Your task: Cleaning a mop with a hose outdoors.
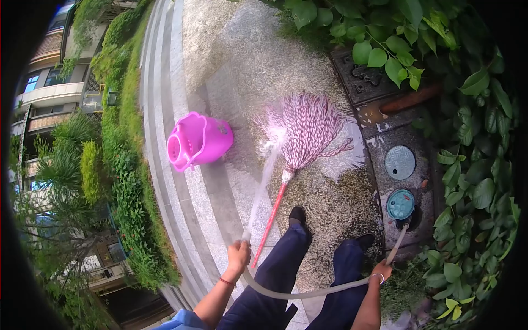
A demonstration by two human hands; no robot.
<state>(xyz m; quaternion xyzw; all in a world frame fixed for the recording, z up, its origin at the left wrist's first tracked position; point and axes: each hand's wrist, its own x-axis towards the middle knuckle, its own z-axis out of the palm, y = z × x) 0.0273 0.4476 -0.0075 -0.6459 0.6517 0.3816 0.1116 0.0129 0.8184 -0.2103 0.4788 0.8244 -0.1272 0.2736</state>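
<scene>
My left hand (239,256) is closed around the hose (305,295) near its outlet, and water sprays from it onto a string mop head. The red and white mop head (309,128) lies spread on the wet ground, its red handle (270,225) pointing back towards my feet. Further along the same hose, my right hand (381,270) grips it near the round ground opening from which it comes. A pink plastic bucket (212,142) with a wringer basket stands on the striped paving, left of the mop.
Round green covers (400,162) (401,204) are set in the dark strip at the right, by a rusty pipe (410,99). Leafy bushes (478,185) overhang that side. Striped paving (177,173) and a hedge (128,198) run along the left.
</scene>
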